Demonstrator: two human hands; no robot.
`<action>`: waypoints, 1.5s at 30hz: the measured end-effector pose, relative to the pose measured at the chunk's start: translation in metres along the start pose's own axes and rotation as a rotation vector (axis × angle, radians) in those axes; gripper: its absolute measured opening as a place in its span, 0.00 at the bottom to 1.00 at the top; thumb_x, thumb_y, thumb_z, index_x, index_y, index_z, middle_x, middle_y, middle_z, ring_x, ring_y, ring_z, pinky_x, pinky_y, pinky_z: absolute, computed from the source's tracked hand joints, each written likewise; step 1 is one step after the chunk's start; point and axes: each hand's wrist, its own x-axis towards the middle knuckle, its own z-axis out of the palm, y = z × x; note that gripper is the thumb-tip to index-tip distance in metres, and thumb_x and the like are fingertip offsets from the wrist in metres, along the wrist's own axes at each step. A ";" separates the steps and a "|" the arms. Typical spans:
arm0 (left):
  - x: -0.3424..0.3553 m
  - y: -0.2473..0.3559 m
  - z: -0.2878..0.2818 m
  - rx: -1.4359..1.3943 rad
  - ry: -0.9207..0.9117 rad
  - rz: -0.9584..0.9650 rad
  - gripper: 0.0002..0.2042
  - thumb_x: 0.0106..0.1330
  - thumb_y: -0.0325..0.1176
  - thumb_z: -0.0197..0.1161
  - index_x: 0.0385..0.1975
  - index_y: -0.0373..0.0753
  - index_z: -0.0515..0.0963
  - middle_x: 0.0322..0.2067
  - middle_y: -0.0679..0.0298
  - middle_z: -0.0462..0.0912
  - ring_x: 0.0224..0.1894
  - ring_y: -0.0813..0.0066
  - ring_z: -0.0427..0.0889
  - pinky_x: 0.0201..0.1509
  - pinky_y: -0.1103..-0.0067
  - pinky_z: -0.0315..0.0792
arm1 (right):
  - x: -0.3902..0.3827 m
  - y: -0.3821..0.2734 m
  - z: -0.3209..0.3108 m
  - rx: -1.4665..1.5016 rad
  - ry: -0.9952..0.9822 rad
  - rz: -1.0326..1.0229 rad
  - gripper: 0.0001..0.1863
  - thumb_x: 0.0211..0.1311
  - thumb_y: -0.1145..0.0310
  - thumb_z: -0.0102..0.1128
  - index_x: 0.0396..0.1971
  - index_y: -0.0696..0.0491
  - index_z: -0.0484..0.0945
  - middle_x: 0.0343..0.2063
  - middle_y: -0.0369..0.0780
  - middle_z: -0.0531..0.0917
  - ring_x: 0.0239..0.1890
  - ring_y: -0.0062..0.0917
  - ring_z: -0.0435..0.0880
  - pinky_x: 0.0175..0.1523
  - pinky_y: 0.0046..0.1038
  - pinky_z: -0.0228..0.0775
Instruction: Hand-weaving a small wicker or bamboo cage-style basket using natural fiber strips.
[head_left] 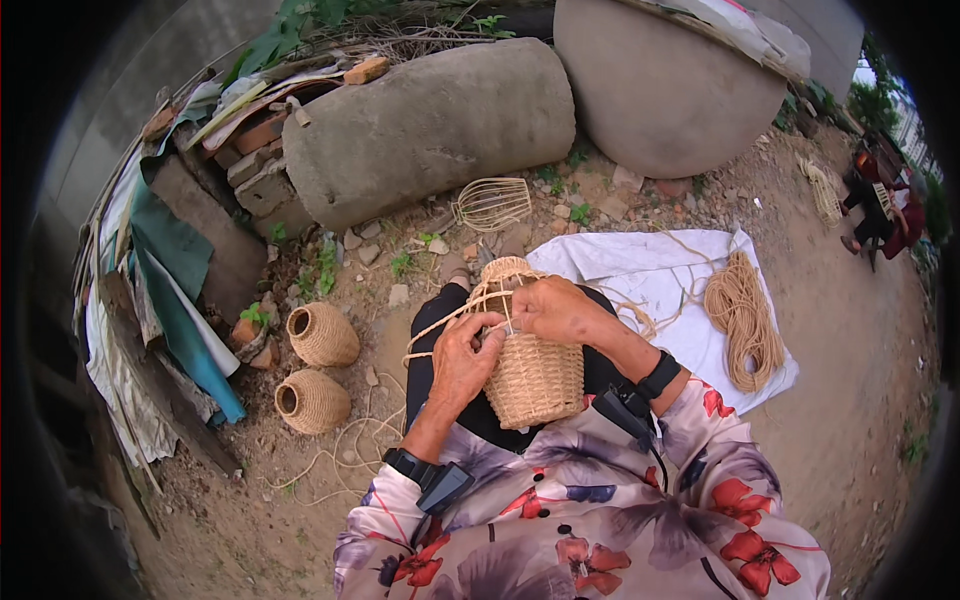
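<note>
Resting in the lap, one partly woven basket [537, 385] is held by two hands. Its weave is pinched between the left hand's [465, 355] thumb and forefinger; the right hand's [552, 310] fingertips are partly hidden, so whether anything is pinched in that grip cannot be told. Much of the basket's unwoven middle is covered. Two woven pots [323, 334] are seen at left, one bare basket frame [492, 205] ahead, and one cord coil [742, 320] near the white sheet's [600, 255] right edge. Beyond, open dirt ground [850, 330] is left; a distant person [905, 215] is barely made out.
</note>
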 end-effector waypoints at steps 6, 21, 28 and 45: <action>-0.005 -0.024 -0.006 0.132 -0.036 -0.029 0.12 0.62 0.37 0.61 0.42 0.39 0.82 0.34 0.61 0.81 0.29 0.72 0.76 0.35 0.77 0.70 | -0.016 0.013 -0.011 0.103 -0.005 0.001 0.08 0.50 0.66 0.59 0.27 0.54 0.79 0.22 0.45 0.82 0.27 0.37 0.81 0.34 0.35 0.71; 0.014 0.057 0.007 -0.096 0.046 0.192 0.11 0.62 0.29 0.63 0.44 0.37 0.80 0.36 0.60 0.82 0.35 0.71 0.79 0.37 0.77 0.74 | -0.052 0.018 -0.057 0.784 0.081 -0.121 0.07 0.63 0.67 0.61 0.31 0.55 0.79 0.23 0.27 0.74 0.28 0.08 0.68 0.32 0.16 0.60; 0.015 0.064 -0.001 0.001 -0.016 0.174 0.07 0.62 0.31 0.65 0.32 0.32 0.82 0.25 0.64 0.80 0.26 0.80 0.78 0.32 0.80 0.72 | -0.050 0.038 -0.019 0.912 0.072 -0.050 0.09 0.64 0.64 0.61 0.37 0.54 0.81 0.23 0.26 0.74 0.25 0.07 0.66 0.28 0.13 0.57; 0.029 0.041 0.024 0.526 -0.076 0.152 0.10 0.60 0.39 0.62 0.31 0.40 0.83 0.28 0.52 0.83 0.29 0.54 0.82 0.35 0.67 0.74 | -0.018 0.050 0.011 0.067 0.183 0.089 0.11 0.50 0.64 0.58 0.32 0.48 0.85 0.27 0.46 0.85 0.37 0.41 0.84 0.43 0.39 0.74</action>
